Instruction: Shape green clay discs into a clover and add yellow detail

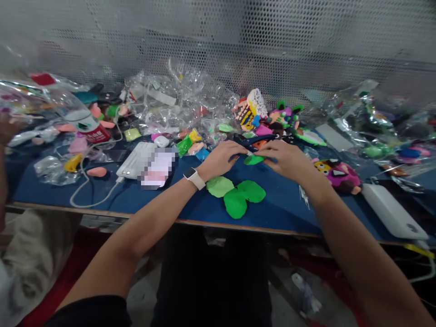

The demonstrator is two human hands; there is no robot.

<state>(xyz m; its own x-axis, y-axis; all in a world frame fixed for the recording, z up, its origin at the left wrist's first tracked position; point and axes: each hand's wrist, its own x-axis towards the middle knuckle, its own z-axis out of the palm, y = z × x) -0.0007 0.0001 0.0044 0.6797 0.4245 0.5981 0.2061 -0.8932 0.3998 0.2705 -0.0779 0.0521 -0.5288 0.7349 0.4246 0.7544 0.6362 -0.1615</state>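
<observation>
Green piece pinched in right hand; left hand just beside.

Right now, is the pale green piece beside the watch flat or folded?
Flat: the pale green piece shows its broad, rounded face.

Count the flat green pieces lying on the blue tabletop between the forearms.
3: a pale green piece beside the watch, a bright green piece right of it, and a lower bright green piece nearest the camera. More may be hidden.
</observation>
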